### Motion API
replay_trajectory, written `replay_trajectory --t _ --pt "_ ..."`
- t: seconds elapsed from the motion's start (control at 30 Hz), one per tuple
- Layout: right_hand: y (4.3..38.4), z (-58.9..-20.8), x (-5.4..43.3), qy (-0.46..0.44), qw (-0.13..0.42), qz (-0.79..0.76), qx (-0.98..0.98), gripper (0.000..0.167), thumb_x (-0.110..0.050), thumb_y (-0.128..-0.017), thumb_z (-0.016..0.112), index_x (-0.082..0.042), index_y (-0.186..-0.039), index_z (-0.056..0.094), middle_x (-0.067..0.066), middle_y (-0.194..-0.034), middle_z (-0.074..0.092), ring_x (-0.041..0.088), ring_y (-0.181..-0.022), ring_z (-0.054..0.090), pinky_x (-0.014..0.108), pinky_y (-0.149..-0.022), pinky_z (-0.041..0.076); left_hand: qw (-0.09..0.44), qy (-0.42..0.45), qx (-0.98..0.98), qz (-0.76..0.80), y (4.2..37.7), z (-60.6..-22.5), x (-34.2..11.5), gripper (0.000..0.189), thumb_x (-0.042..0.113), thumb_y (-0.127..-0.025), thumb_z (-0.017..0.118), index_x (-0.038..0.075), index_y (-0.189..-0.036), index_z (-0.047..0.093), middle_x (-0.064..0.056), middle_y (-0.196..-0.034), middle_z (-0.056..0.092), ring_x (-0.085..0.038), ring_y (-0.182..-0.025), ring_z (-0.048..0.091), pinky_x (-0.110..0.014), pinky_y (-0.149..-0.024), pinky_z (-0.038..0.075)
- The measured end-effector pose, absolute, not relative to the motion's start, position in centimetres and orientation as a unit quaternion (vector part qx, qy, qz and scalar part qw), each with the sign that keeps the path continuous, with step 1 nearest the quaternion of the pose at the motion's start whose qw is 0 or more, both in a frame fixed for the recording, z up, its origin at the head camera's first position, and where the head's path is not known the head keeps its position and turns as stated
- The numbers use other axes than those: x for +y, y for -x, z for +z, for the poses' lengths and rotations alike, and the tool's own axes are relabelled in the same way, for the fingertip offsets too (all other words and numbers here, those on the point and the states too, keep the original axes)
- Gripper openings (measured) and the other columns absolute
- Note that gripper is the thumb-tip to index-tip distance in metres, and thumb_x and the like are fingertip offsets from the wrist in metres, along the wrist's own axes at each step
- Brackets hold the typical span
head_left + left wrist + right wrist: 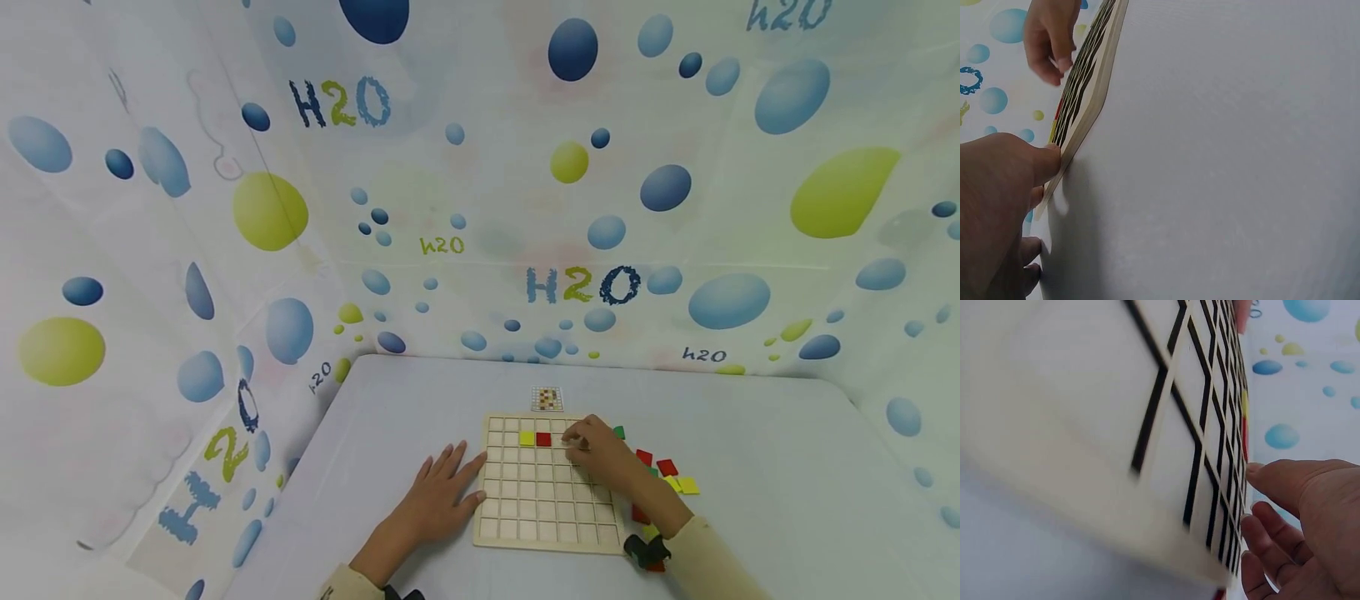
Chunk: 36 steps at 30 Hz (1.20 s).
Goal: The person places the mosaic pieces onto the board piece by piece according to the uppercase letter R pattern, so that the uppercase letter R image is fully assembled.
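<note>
The left hand (446,500) has its fingers spread and straight, gripping nothing, with its thumb touching the side of a wooden board (536,508). The board has lots of little boxes and lies between the two hands. The right hand (600,450) is over the board's far right part; its fingers are a bit bent and apart from the thumb, and I see nothing held in them. Just left of that hand is a red square (543,439), then a yellow square (527,438). To its right, loose squares (667,467) lie on the white tabletop (420,392), some under the arm. Past both hands is a small card (547,399), then a spotty sheet (495,183).
</note>
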State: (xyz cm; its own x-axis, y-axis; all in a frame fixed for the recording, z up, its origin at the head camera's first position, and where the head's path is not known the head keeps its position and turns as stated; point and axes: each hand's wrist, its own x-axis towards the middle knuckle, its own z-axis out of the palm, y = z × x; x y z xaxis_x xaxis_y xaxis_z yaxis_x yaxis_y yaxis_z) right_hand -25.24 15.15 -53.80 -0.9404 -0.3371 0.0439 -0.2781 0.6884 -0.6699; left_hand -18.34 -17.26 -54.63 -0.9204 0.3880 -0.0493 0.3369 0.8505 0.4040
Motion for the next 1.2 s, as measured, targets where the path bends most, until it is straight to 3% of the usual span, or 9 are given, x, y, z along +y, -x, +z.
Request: replay_trajectory --t 0.27,0.5,0.63,0.77,0.9,1.03,1.2 --pt "22.7 -53.0 21.8 0.117 0.035 -0.336 0.934 0.025 -0.017 -0.1 0.074 -0.009 -0.123 0.071 0.003 -0.11 0.063 0.016 -0.095 0.059 0.032 -0.082 0.057 0.063 -0.188 0.961 0.195 18.3 -54.6 -17.2 0.062 0.05 -0.109 0.052 0.024 -0.164 0.041 -0.018 -0.173 0.028 -0.042 -0.16 0.022 -0.071 -0.124 0.019" --pt "20.3 -52.8 27.9 0.044 0.035 -0.304 0.951 0.043 -0.019 -0.097 0.077 -0.002 -0.133 0.064 0.017 -0.123 0.064 0.029 -0.105 0.064 0.052 -0.093 0.06 0.063 -0.185 0.962 0.19 18.2 -54.9 -17.3 0.063 0.052 -0.108 0.052 0.025 -0.164 0.04 -0.017 -0.173 0.028 -0.042 -0.16 0.023 -0.071 -0.124 0.019" --pt "20.0 -53.0 29.9 0.02 0.063 -0.309 0.949 0.052 -0.02 -0.093 0.081 0.001 -0.137 0.061 0.021 -0.126 0.063 0.033 -0.109 0.063 0.054 -0.094 0.06 0.061 -0.182 0.964 0.182 18.4 -54.9 -17.5 0.063 0.053 -0.109 0.051 0.026 -0.165 0.04 -0.016 -0.173 0.027 -0.041 -0.161 0.022 -0.07 -0.124 0.019" --pt "20.3 -53.8 30.3 0.017 0.092 -0.317 0.944 0.044 -0.021 -0.092 0.083 -0.002 -0.128 0.068 0.015 -0.119 0.065 0.029 -0.107 0.063 0.053 -0.098 0.058 0.059 -0.18 0.965 0.182 18.5 -54.9 -17.6 0.063 0.052 -0.108 0.051 0.026 -0.164 0.04 -0.016 -0.173 0.027 -0.041 -0.161 0.022 -0.069 -0.125 0.019" --pt "20.9 -54.5 29.9 0.019 0.08 -0.31 0.947 0.031 -0.018 -0.095 0.079 -0.004 -0.12 0.071 0.011 -0.114 0.064 0.024 -0.102 0.061 0.052 -0.1 0.058 0.058 -0.181 0.964 0.185 18.6 -54.9 -17.6 0.063 0.052 -0.108 0.051 0.026 -0.164 0.04 -0.016 -0.173 0.027 -0.041 -0.161 0.022 -0.069 -0.125 0.019" --pt "21.4 -54.4 29.4 0.021 0.055 -0.3 0.952 0.031 -0.017 -0.096 0.077 -0.001 -0.122 0.07 0.016 -0.115 0.063 0.026 -0.101 0.059 0.054 -0.099 0.058 0.057 -0.182 0.964 0.183 18.7 -55.2 -17.6 0.063 0.054 -0.108 0.05 0.027 -0.164 0.04 -0.015 -0.174 0.027 -0.04 -0.161 0.022 -0.069 -0.125 0.019" --pt "21.6 -53.7 29.5 0.015 0.076 -0.3 0.951 0.035 -0.019 -0.094 0.079 -0.001 -0.123 0.069 0.016 -0.118 0.062 0.028 -0.104 0.059 0.054 -0.099 0.057 0.063 -0.185 0.962 0.192 18.6 -55.4 -17.5 0.063 0.054 -0.109 0.05 0.027 -0.164 0.04 -0.015 -0.174 0.027 -0.04 -0.161 0.022 -0.069 -0.125 0.019"
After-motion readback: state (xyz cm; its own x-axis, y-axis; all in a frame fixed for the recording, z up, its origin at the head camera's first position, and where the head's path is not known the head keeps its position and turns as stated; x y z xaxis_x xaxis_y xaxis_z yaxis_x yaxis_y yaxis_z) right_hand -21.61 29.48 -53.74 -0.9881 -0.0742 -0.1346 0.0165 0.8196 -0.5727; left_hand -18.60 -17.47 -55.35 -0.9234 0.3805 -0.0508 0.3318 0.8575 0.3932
